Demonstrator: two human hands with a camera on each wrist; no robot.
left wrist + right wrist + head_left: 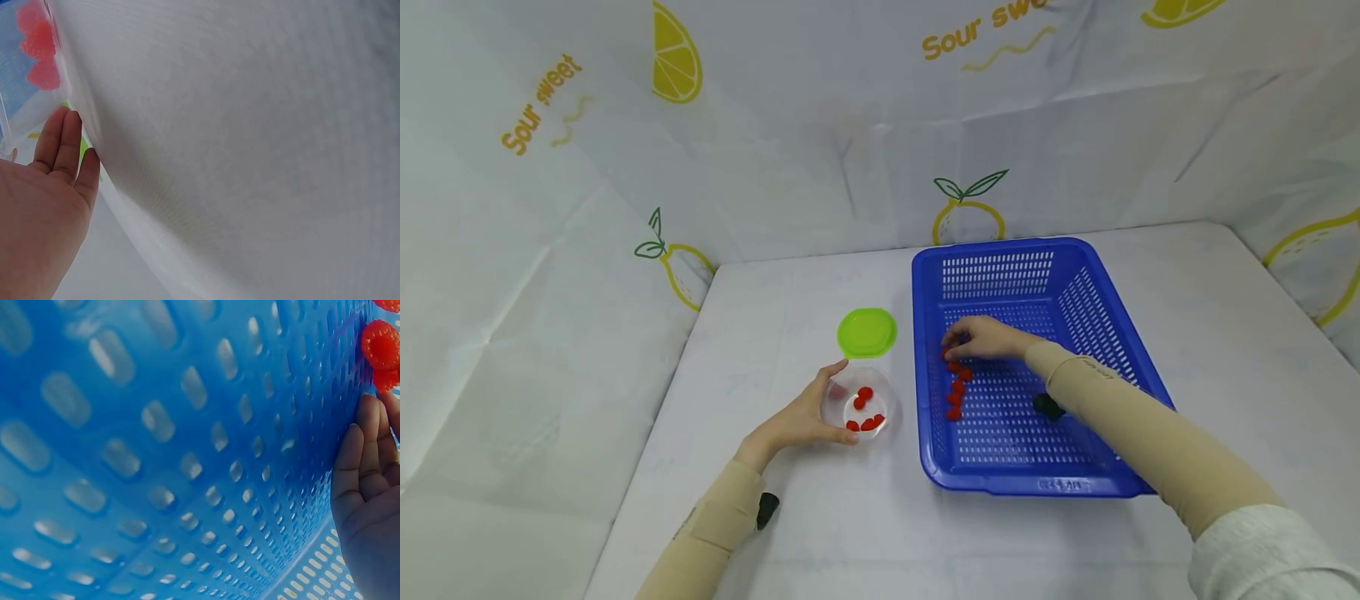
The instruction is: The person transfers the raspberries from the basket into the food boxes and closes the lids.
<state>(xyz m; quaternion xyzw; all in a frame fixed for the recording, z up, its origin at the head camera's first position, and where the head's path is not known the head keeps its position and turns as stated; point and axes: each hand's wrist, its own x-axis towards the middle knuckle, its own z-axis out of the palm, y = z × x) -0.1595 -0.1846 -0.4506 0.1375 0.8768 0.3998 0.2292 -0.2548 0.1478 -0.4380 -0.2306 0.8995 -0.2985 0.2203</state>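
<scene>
My left hand holds a clear plastic tub from its left side, thumb at the front and fingers behind. Several red raspberries lie inside it; the left wrist view shows raspberries through its wall. Inside the blue basket, my right hand reaches down near the left wall, thumb and fingertips bent around a raspberry. More raspberries form a rough line below that hand. In the right wrist view a hollow raspberry sits just beyond the fingertips.
A bright green round lid lies on the white table behind the tub. The basket's raised walls surround my right hand. Dark objects show beside the left forearm and the right forearm. A lemon-printed white sheet hangs behind.
</scene>
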